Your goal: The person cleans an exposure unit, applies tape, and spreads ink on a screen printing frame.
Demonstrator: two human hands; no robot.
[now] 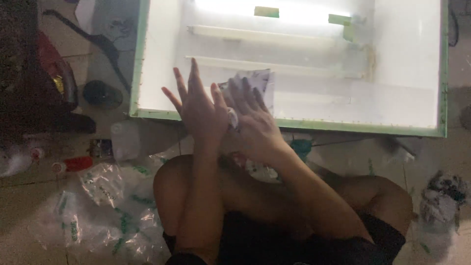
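My left hand (197, 104) is raised with its fingers spread, just in front of the near edge of a lit light box (157, 114). My right hand (252, 120) lies beside it, fingers flat on a small pale sheet (260, 78) that rests on the glowing surface. A small white wad (232, 118) shows between the two hands, pressed against the right one. Which hand grips it is unclear. My bare knees sit below the hands.
The light box has a green rim and bright tubes (260, 34) inside. Crumpled clear plastic bags (105, 206) with green print lie on the floor at left. A red-capped bottle (73, 164), a dark round lid (102, 93) and a dirty rag (444, 194) lie around.
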